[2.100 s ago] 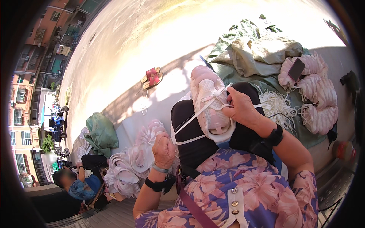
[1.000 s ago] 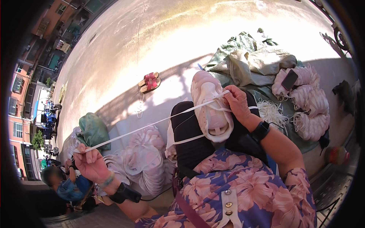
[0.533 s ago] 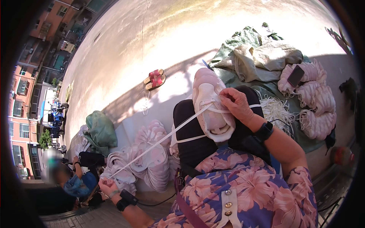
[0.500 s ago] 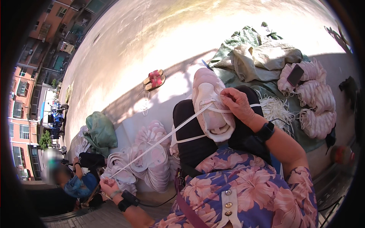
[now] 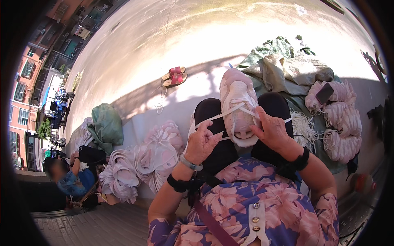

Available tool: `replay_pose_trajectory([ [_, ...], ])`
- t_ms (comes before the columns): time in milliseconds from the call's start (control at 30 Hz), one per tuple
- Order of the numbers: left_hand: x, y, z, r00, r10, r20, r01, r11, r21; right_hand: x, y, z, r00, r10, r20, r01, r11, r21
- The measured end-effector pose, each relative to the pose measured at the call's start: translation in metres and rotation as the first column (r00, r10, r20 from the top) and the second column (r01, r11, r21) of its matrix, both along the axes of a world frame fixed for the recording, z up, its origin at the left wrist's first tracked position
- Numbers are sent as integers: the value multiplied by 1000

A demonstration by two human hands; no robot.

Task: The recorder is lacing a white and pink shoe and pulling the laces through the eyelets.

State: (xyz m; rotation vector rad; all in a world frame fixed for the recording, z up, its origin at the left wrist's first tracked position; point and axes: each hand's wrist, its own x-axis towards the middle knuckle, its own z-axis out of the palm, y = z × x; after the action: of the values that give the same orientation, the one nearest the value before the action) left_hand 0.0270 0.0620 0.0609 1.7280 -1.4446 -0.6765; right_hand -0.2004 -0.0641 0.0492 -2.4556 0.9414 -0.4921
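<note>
A pale pink and white sneaker [image 5: 240, 92] rests on my lap between my black-trousered knees, toe pointing away from me. White shoelace [image 5: 230, 112] crosses over its front and runs out to both sides. My left hand [image 5: 201, 143] is left of the sneaker, its curled fingers on one stretch of lace and its thumb held out. At the sneaker's right side, my right hand [image 5: 274, 128] pinches the other stretch, thumb close to the opening. Another white strand shows at my right knee.
Stacked pale pink shoe pieces [image 5: 158, 158] lie to my left, near a green sack [image 5: 107, 127]. To my right are loose white laces [image 5: 303, 128], pink bundles [image 5: 342, 119], a phone [image 5: 324, 93] and crumpled sacking [image 5: 287, 71]. Red sandals [image 5: 175, 78] lie ahead; another person [image 5: 74, 176] sits far left.
My left hand has come in from far left, where it held the lace stretched out, to beside the sneaker. My right hand has shifted down along the sneaker's side.
</note>
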Motion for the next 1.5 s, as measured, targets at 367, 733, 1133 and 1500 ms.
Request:
replay_pose_trajectory([
  [367,-52,-44,-16,856,-45,515,-35,989,145,12,-1,-2,992,-49,-116,38,995,-98],
  [733,-58,-44,-35,947,2,322,-66,980,190,26,8,-4,897,-36,-441,-47,983,-177],
  [1133,-26,-26,3,977,-107,183,69,977,200,1,6,42,989,-113,93,42,830,557],
  [1500,7,-8,142,910,-99,-403,63,993,-101,-127,-41,163,302,-260,917,-577,716,393],
])
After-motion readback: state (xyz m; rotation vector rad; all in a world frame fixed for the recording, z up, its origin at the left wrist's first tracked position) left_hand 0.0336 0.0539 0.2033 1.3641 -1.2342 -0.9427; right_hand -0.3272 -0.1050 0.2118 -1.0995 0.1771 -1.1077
